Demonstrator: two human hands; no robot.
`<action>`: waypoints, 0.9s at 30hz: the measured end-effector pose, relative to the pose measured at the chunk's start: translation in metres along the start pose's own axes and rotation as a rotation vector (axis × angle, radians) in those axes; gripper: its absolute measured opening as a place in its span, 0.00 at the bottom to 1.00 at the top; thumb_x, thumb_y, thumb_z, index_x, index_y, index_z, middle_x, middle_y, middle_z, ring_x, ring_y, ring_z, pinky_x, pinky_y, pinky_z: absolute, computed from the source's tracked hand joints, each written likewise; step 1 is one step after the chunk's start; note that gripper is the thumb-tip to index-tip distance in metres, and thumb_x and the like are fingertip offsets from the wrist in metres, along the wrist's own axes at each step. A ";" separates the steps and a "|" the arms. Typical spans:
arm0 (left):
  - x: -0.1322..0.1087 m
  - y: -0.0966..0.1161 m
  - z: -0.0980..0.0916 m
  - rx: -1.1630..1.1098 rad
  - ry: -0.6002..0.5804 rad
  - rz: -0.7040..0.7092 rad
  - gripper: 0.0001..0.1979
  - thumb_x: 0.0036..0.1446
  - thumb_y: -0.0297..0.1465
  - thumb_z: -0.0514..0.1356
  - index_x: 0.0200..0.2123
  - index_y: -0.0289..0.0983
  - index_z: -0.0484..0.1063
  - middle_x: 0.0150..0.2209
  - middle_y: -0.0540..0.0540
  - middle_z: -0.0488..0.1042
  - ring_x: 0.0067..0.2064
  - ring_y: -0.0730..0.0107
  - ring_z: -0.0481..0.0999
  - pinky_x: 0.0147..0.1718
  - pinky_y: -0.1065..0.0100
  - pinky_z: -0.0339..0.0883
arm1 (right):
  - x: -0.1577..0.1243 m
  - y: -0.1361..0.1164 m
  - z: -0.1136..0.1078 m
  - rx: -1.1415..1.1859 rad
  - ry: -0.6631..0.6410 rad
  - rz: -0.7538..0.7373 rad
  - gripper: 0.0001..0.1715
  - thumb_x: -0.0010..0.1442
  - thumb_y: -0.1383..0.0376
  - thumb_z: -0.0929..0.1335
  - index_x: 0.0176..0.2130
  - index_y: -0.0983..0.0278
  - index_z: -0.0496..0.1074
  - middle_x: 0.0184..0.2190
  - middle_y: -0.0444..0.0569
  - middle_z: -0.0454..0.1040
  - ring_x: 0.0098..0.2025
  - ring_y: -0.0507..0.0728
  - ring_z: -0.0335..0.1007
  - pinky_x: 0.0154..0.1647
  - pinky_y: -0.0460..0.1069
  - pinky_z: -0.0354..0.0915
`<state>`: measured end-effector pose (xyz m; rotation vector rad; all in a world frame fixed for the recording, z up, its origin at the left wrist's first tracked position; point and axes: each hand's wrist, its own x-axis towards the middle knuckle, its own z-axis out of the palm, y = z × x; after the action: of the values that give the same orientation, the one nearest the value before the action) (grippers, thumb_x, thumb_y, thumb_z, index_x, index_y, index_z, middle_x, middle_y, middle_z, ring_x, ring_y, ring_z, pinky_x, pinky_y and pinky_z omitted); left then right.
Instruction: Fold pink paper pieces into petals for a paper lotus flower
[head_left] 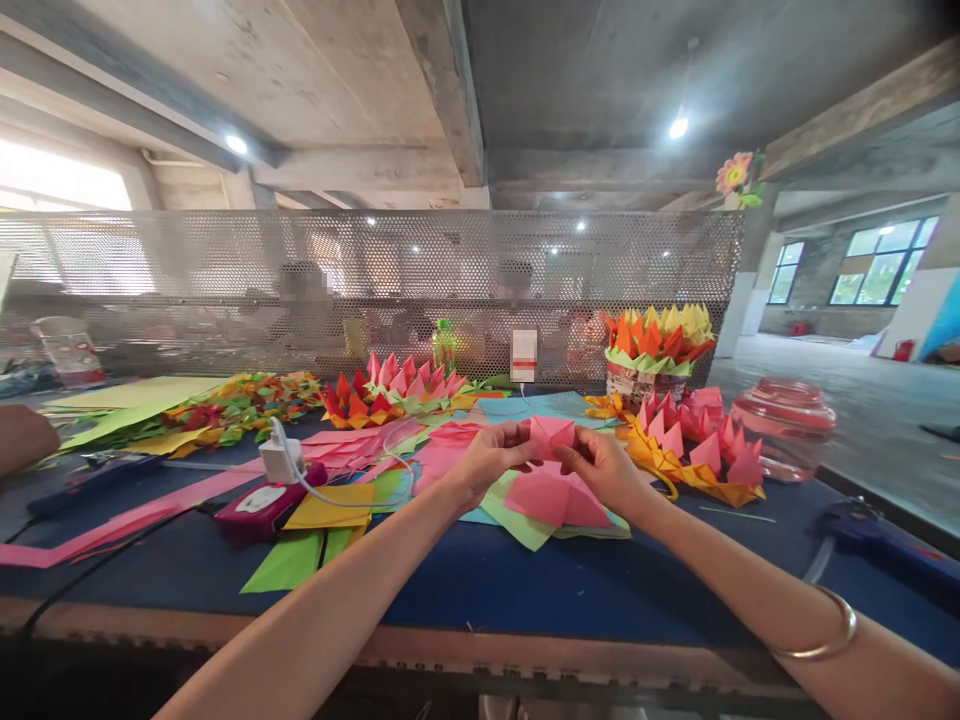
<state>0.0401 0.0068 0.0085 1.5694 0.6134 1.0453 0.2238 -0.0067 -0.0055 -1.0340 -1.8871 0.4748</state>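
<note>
My left hand (491, 458) and my right hand (604, 468) meet above the table and pinch a small folded pink paper piece (551, 434) between their fingertips. A thin metal bangle (825, 625) circles my right wrist. Just below the hands lies a flat stack of pink folded paper (559, 500) on green sheets (517, 520). Finished pink paper lotus pieces on yellow bases (701, 450) sit to the right of my right hand.
The blue table (480, 580) carries coloured paper sheets, a pink strip (120, 520), a white charger (279, 460) with cable on a pink device (259, 508), paper lotuses (397, 385), a stacked lotus (658, 345), a pink glass jar (784, 425). A perforated metal screen (375, 290) stands behind; people sit beyond it.
</note>
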 end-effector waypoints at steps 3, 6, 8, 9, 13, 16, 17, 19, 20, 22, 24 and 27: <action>0.001 -0.001 -0.001 -0.023 0.010 0.022 0.16 0.44 0.39 0.64 0.27 0.31 0.70 0.26 0.49 0.70 0.28 0.75 0.67 0.30 0.72 0.59 | -0.002 0.000 0.002 -0.040 -0.074 -0.016 0.16 0.58 0.55 0.63 0.29 0.64 0.67 0.22 0.45 0.72 0.25 0.52 0.66 0.26 0.45 0.60; 0.002 -0.003 -0.002 0.019 0.022 0.023 0.17 0.43 0.40 0.65 0.25 0.30 0.70 0.23 0.50 0.67 0.25 0.78 0.63 0.27 0.73 0.55 | -0.005 0.001 0.005 -0.022 -0.132 0.003 0.17 0.58 0.53 0.63 0.31 0.64 0.67 0.23 0.45 0.73 0.25 0.52 0.67 0.26 0.45 0.60; 0.002 -0.004 -0.002 0.051 0.037 0.020 0.17 0.41 0.40 0.66 0.23 0.30 0.70 0.21 0.51 0.66 0.24 0.79 0.62 0.25 0.73 0.53 | -0.006 0.000 0.006 -0.014 -0.149 0.016 0.17 0.58 0.52 0.63 0.30 0.64 0.67 0.24 0.45 0.73 0.26 0.53 0.68 0.27 0.46 0.60; 0.002 -0.004 -0.001 0.070 0.047 0.017 0.17 0.40 0.40 0.66 0.22 0.30 0.69 0.20 0.52 0.66 0.23 0.79 0.61 0.25 0.73 0.53 | -0.006 -0.001 0.006 -0.014 -0.157 0.018 0.18 0.58 0.52 0.63 0.30 0.64 0.66 0.23 0.44 0.72 0.26 0.53 0.68 0.27 0.46 0.60; 0.002 -0.004 0.000 0.155 0.101 -0.002 0.18 0.38 0.40 0.67 0.17 0.31 0.67 0.17 0.53 0.62 0.21 0.80 0.58 0.23 0.73 0.50 | -0.008 -0.005 0.006 -0.041 -0.207 -0.006 0.19 0.59 0.51 0.62 0.29 0.64 0.67 0.24 0.44 0.72 0.26 0.52 0.66 0.28 0.46 0.60; 0.003 -0.006 -0.002 0.143 0.130 -0.010 0.18 0.39 0.41 0.66 0.18 0.30 0.68 0.17 0.53 0.63 0.21 0.80 0.58 0.22 0.73 0.50 | -0.008 -0.004 0.005 -0.074 -0.229 -0.004 0.20 0.58 0.51 0.62 0.27 0.64 0.67 0.24 0.45 0.71 0.26 0.52 0.66 0.27 0.46 0.59; 0.004 -0.007 -0.003 0.121 0.129 -0.015 0.18 0.39 0.41 0.66 0.20 0.30 0.69 0.18 0.52 0.64 0.21 0.80 0.58 0.22 0.73 0.50 | -0.007 -0.003 0.005 -0.089 -0.223 0.003 0.21 0.58 0.51 0.62 0.27 0.64 0.67 0.23 0.44 0.71 0.25 0.52 0.65 0.26 0.45 0.59; 0.005 -0.010 -0.006 0.065 0.107 -0.036 0.19 0.40 0.42 0.65 0.23 0.29 0.71 0.20 0.50 0.67 0.23 0.78 0.62 0.23 0.73 0.53 | -0.007 -0.001 0.004 -0.116 -0.197 0.010 0.21 0.58 0.51 0.62 0.26 0.64 0.67 0.22 0.44 0.70 0.24 0.51 0.64 0.25 0.45 0.58; 0.005 -0.010 -0.007 0.032 0.091 -0.051 0.19 0.39 0.42 0.66 0.24 0.29 0.72 0.22 0.49 0.68 0.23 0.77 0.64 0.25 0.72 0.56 | -0.006 -0.001 0.004 -0.122 -0.178 0.008 0.21 0.58 0.51 0.62 0.26 0.64 0.67 0.21 0.43 0.70 0.24 0.51 0.64 0.25 0.45 0.57; 0.006 -0.010 -0.009 -0.027 0.057 -0.080 0.20 0.38 0.42 0.67 0.26 0.29 0.72 0.24 0.47 0.70 0.25 0.75 0.67 0.27 0.71 0.59 | -0.005 -0.001 0.003 -0.107 -0.141 0.000 0.20 0.58 0.51 0.62 0.26 0.64 0.67 0.22 0.43 0.70 0.24 0.51 0.64 0.26 0.45 0.58; 0.005 -0.008 -0.010 -0.059 0.034 -0.104 0.20 0.37 0.41 0.68 0.28 0.30 0.73 0.25 0.46 0.71 0.26 0.74 0.68 0.29 0.69 0.62 | -0.004 -0.003 0.002 -0.081 -0.107 -0.007 0.20 0.59 0.52 0.61 0.28 0.64 0.67 0.23 0.44 0.70 0.26 0.51 0.65 0.27 0.45 0.59; 0.004 -0.005 -0.010 -0.056 0.020 -0.121 0.19 0.39 0.39 0.67 0.30 0.30 0.74 0.26 0.46 0.72 0.26 0.74 0.69 0.28 0.70 0.62 | -0.003 -0.006 0.001 -0.048 -0.078 -0.016 0.19 0.60 0.53 0.60 0.30 0.65 0.68 0.24 0.44 0.70 0.28 0.52 0.66 0.29 0.45 0.60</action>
<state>0.0343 0.0160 0.0049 1.4559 0.6788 0.9799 0.2207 -0.0126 -0.0039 -1.0441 -1.9828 0.4683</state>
